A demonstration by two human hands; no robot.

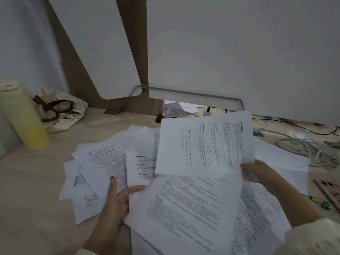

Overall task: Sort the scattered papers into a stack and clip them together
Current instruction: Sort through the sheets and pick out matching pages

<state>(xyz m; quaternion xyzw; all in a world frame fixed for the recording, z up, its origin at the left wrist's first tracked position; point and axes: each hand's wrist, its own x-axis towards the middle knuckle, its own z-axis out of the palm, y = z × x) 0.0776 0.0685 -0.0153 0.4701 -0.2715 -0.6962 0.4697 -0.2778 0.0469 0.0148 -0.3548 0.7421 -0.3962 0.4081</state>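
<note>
Nearest, below the lifted sheet [202,146], a large near sheet [193,214] lies askew over others, its long axis running toward the lower right. At its left edge is the left hand [114,201], fingers straight and spread, forefinger flat on the scattered papers [103,159] and thumb at the near sheet's edge. Whether it nips that edge I cannot tell.

The right hand [261,173] pinches the lifted sheet's lower right corner, thumb on top and fingers hidden beneath. The sheet hangs above the pile with its long axis crosswise.

The loose sheets fan out left of and below the lifted sheet, so the left hand is the nearer one for gathering them. I judge the stack barely begun.

Bare desk [33,190] left of the lifted sheet gives room for squaring edges. Right of it, small coloured pieces [321,202] may be clips, too small to tell. Cables [312,150] crowd the far right, and a yellow bottle [22,118] stands far left.
</note>
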